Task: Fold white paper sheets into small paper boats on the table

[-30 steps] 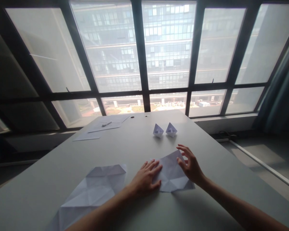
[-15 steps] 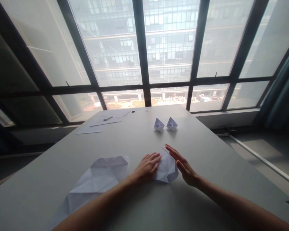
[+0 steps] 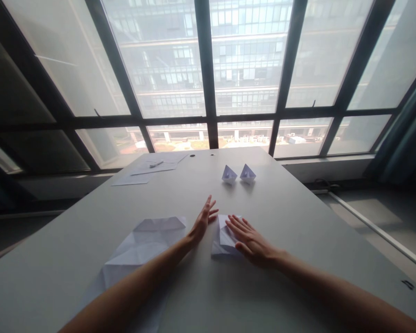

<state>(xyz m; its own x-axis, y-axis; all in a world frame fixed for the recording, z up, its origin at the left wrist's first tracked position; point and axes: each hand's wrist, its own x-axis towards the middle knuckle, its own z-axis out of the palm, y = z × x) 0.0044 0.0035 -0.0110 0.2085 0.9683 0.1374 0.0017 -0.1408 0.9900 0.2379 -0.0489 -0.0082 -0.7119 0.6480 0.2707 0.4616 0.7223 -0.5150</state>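
Observation:
A small folded sheet of white paper (image 3: 219, 248) lies on the table in front of me. My right hand (image 3: 251, 240) rests flat on its right part, fingers stretched out, and covers much of it. At the paper's left edge stands my left hand (image 3: 204, 219), turned on its side with the fingers apart, holding nothing. I cannot tell whether it touches the edge. A larger creased sheet (image 3: 145, 245) spreads out to the left, partly hidden under my left forearm.
Two folded paper boats (image 3: 229, 175) stand side by side farther back on the white table (image 3: 180, 199). At the back left lie several flat sheets (image 3: 133, 178) with a white pen-like object (image 3: 156, 163) on top. Large windows rise behind the table.
My left hand has lifted off the paper and turned on edge at its left side. My right hand has moved left from beside the paper and now lies flat on it.

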